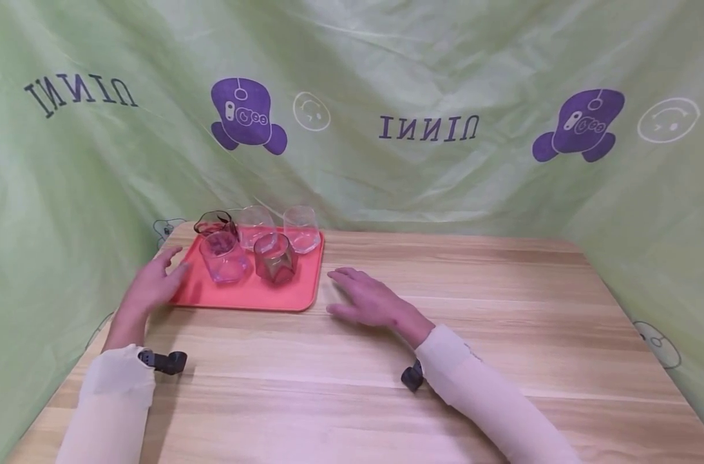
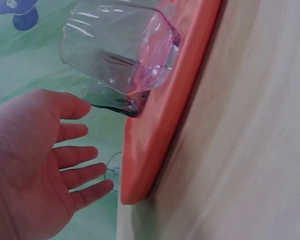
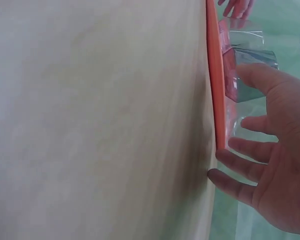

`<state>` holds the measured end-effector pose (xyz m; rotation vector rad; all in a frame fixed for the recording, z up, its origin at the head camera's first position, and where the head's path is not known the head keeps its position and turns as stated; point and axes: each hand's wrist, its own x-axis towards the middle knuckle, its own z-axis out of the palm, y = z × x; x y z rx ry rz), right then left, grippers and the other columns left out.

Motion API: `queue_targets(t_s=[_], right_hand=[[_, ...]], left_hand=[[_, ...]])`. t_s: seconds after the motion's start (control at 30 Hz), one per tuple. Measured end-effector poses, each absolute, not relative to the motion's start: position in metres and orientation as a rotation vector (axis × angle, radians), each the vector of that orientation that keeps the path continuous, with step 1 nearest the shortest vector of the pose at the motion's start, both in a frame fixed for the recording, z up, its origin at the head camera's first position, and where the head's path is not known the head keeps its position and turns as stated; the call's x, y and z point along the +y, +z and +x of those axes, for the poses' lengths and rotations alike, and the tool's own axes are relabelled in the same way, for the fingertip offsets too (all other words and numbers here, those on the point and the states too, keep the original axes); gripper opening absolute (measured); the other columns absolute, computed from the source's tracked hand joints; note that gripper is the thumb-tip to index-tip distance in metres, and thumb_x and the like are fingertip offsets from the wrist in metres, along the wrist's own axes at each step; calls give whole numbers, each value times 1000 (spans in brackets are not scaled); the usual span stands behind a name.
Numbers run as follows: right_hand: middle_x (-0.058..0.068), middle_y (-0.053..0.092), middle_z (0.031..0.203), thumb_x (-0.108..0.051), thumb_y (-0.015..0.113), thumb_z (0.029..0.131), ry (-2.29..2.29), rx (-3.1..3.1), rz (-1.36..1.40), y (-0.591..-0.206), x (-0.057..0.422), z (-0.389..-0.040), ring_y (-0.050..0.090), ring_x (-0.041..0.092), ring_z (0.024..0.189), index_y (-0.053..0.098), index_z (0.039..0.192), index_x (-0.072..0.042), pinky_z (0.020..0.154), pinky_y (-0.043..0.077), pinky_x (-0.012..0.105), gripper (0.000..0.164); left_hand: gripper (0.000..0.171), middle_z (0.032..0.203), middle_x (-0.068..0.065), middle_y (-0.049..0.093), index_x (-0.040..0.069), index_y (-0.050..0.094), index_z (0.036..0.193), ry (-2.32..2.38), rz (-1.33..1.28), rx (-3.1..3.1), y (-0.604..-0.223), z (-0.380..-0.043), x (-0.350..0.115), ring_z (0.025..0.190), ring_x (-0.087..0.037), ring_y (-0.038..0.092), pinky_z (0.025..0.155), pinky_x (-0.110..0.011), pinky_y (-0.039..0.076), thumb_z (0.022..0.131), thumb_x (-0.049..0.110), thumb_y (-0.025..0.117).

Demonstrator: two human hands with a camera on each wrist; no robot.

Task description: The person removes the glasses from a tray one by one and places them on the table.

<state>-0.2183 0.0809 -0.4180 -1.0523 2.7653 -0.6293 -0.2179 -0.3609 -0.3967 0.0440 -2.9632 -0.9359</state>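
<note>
A red tray (image 1: 236,298) lies at the far left of the table with several glasses on it. At its front stand a clear glass tinted pink at the base (image 1: 225,261) and a dark faceted glass (image 1: 275,259). Behind them are another dark glass (image 1: 212,222) and two clear ones, a middle glass (image 1: 256,225) and a right glass (image 1: 301,229). My left hand (image 1: 154,280) is at the tray's left edge, fingers spread and holding nothing. Just off the right edge, my right hand (image 1: 366,299) reaches toward the tray with loosely extended fingers and an empty palm.
The wooden table (image 1: 473,380) extends to the right and toward me. A green curtain (image 1: 352,174) with purple prints hangs behind it and along both sides. Each sleeve cuff carries a small black wrist camera, the left camera (image 1: 169,363) and the right camera (image 1: 412,376).
</note>
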Motion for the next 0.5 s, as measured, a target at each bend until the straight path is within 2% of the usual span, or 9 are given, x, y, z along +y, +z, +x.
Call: queue_targets(t_s=[0.23, 0.5], right_hand=[[14, 40, 160, -50, 58, 101, -587, 2753, -1058, -420, 67, -226, 36, 28, 148, 37, 159, -6, 120, 29, 39, 76], [15, 41, 160, -48, 59, 101, -540, 2778, -1044, -422, 52, -232, 40, 30, 146, 35, 159, -3, 118, 32, 41, 77]], left_hand=[[64, 150, -45, 31, -15, 28, 153, -1007, 1, -2965, -407, -222, -363, 137, -64, 28, 108, -73, 27, 110, 31, 41], [65, 149, -46, 30, -18, 23, 153, -995, -22, -3017, -412, -224, -365, 137, -65, 27, 110, -72, 26, 110, 27, 42]])
